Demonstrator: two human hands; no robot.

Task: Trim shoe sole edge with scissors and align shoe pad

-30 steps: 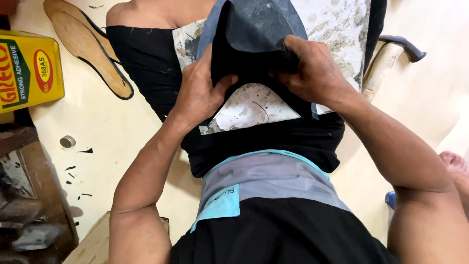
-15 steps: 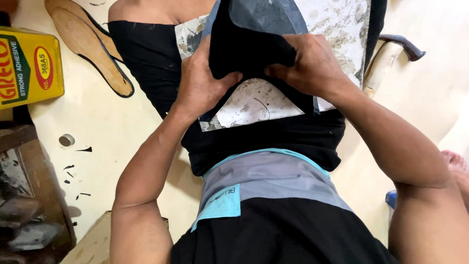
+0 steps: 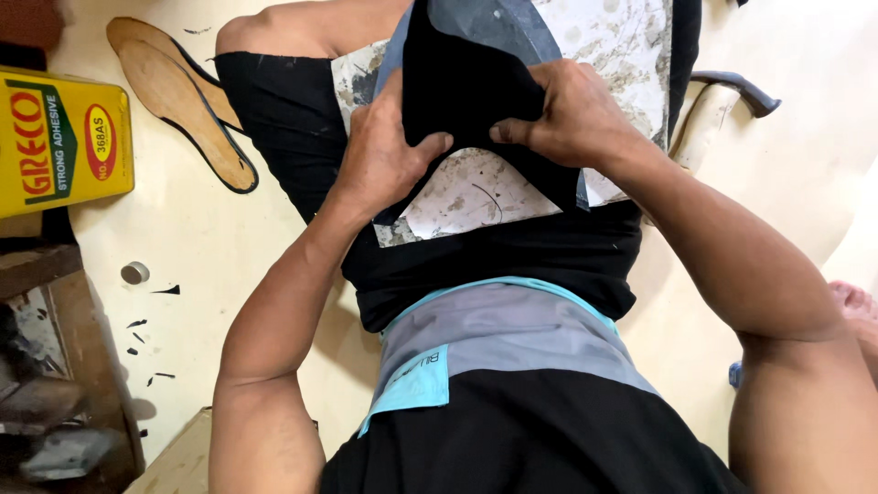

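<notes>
A piece of black material (image 3: 462, 87) is held between both hands over a stained white board (image 3: 476, 187) that rests on the lap. The piece is dark, matte and flexible, with a grey-blue underside (image 3: 494, 18) exposed above the grip where it folds back. Its lower edge runs to a point below the right hand (image 3: 572, 114) and lies flat on the board. The left hand (image 3: 384, 151) is closed on the left edge of the piece, thumb pressed onto its face, fingers wrapped behind. The right hand is closed on the right edge, thumb tip pressed onto the face and pointed toward the left thumb, the two thumb tips close but apart. The board is marked with grey smears and a curved pencil line just below the grip. Well to the left of the grip, a tan insole (image 3: 183, 110) with a black rim lies on the pale floor (image 3: 183, 238), and a yellow tin (image 3: 59, 142) stands beyond it.
</notes>
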